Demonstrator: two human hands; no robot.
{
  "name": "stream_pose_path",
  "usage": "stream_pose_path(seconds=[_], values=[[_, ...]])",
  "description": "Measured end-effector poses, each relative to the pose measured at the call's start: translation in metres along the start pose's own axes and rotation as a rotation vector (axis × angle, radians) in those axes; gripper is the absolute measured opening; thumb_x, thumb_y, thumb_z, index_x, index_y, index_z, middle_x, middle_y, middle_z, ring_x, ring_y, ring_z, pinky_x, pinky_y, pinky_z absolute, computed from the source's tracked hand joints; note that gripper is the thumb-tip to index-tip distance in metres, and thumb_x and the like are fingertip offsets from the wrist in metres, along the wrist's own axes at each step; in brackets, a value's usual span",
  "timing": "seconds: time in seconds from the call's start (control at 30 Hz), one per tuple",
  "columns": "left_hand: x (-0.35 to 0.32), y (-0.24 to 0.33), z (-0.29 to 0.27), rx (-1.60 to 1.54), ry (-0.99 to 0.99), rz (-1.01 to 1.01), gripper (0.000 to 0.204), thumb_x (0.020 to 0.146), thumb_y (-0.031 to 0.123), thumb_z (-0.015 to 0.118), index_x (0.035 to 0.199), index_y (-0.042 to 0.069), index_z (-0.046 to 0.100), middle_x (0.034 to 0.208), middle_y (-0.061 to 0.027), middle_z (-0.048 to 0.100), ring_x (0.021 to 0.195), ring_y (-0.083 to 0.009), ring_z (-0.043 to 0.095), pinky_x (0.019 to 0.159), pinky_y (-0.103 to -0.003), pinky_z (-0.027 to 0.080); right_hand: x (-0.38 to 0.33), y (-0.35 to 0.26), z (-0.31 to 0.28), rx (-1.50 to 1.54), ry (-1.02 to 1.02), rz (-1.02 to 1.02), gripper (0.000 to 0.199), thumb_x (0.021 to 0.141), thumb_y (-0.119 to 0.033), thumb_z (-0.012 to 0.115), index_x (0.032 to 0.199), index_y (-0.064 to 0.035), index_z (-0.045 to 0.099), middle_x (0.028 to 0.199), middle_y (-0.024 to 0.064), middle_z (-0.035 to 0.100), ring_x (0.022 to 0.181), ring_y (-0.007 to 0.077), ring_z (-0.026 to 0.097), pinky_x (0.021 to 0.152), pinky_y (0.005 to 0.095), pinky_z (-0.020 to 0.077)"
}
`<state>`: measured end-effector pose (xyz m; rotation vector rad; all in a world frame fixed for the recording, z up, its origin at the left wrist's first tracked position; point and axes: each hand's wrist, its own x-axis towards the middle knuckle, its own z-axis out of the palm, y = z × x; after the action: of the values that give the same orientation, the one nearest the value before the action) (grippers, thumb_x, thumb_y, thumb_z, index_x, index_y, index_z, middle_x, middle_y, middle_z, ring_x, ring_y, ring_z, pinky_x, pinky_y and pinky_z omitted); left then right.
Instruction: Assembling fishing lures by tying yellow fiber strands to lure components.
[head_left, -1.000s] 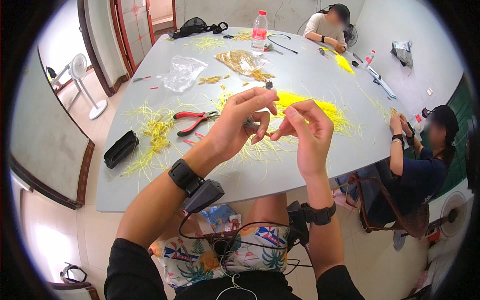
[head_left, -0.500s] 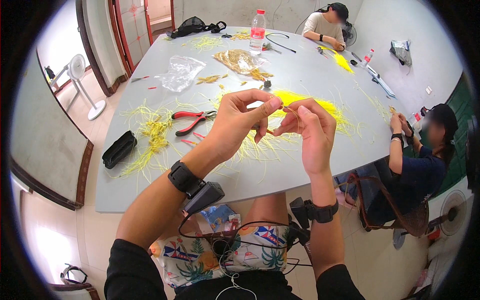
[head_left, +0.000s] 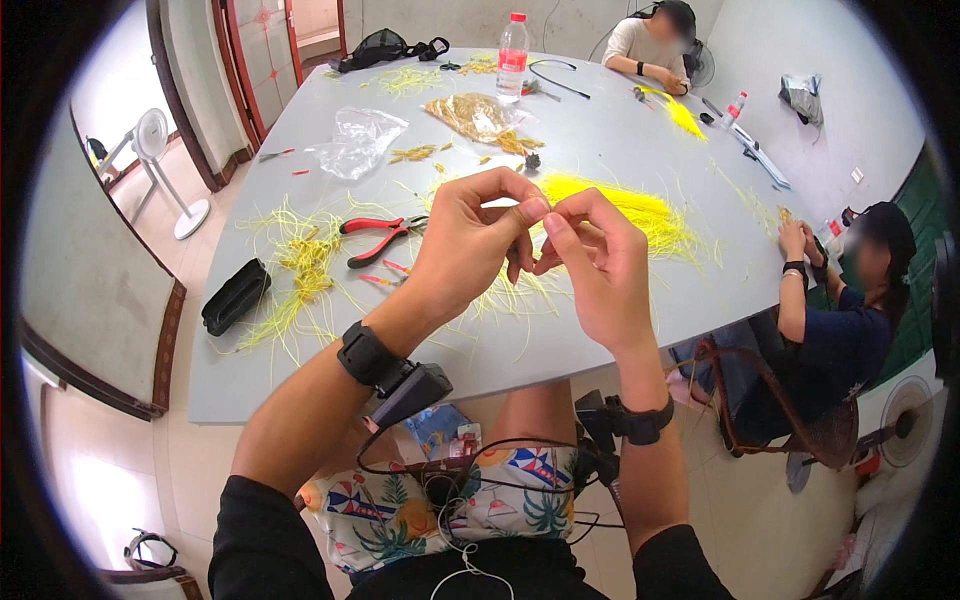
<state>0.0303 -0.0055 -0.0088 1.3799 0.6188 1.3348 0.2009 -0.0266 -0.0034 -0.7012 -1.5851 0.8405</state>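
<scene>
Yellow strands (head_left: 630,215) behind raised left hand (head_left: 474,232) and right hand (head_left: 610,280), both in near-meeting pinches, contents unclear.

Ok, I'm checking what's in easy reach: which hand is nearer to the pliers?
The left. The left hand is just to the right of the pliers; the right hand is farther right, past the left one.
</scene>
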Motion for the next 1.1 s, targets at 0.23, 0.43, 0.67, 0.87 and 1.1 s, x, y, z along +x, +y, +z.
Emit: stream_pose_path(seconds=[0.23,0.43,0.67,0.87,1.1], values=[[0.002,-0.001,-0.004,0.017,0.146,-0.006,0.012,0.103,0.009,0.071,0.098,-0.001,0.068,0.084,-0.0067,0.072,0.052,-0.0106,0.062,0.043,-0.025,0.047,-0.003,0.011,0.018,-0.097,0.038,-0.109,0.013,0.107,-0.006,0.06,0.1,0.0051,0.061,0.087,0.0084,0.067,0.074,0.0161,0.076,0.066,0.0283,0.0613],[0.007,0.003,-0.006,-0.005,0.131,0.02,0.014,0.105,0.013,0.069,0.101,0.0,0.069,0.094,-0.0103,0.075,0.05,-0.0103,0.059,0.042,-0.025,0.045,-0.002,0.009,0.012,-0.032,0.061,-0.119,0.015,0.108,-0.008,0.061,0.102,0.0062,0.062,0.089,0.0094,0.068,0.079,0.0191,0.078,0.07,0.0311,0.0634],[0.005,0.013,-0.006,-0.23,0.141,-0.073,0.038,0.109,0.033,0.065,0.129,0.0,0.065,0.11,-0.0128,0.075,0.053,-0.0075,0.051,0.044,-0.023,0.038,0.002,0.009,-0.007,-0.008,0.063,-0.07,0.019,0.107,-0.011,0.066,0.105,0.0075,0.065,0.089,0.0091,0.068,0.077,0.017,0.076,0.069,0.0309,0.0643],[0.009,0.009,-0.012,-0.157,-0.026,-0.228,0.046,0.109,0.031,0.065,0.142,-0.001,0.063,0.105,-0.0076,0.072,0.054,-0.0053,0.047,0.045,-0.021,0.033,0.003,0.005,-0.013,-0.021,0.07,-0.039,0.019,0.106,-0.011,0.068,0.104,0.0078,0.067,0.089,0.0088,0.069,0.075,0.0156,0.075,0.067,0.0294,0.0628],[0.014,0.0,-0.017,-0.209,0.147,-0.097,0.023,0.107,0.019,0.069,0.118,0.0,0.075,0.092,-0.0016,0.071,0.054,-0.0046,0.045,0.05,-0.022,0.038,0.004,0.007,-0.018,-0.214,0.021,0.034,0.015,0.101,-0.009,0.073,0.099,0.0062,0.072,0.082,0.0075,0.073,0.072,0.0153,0.074,0.066,0.0289,0.0607]])
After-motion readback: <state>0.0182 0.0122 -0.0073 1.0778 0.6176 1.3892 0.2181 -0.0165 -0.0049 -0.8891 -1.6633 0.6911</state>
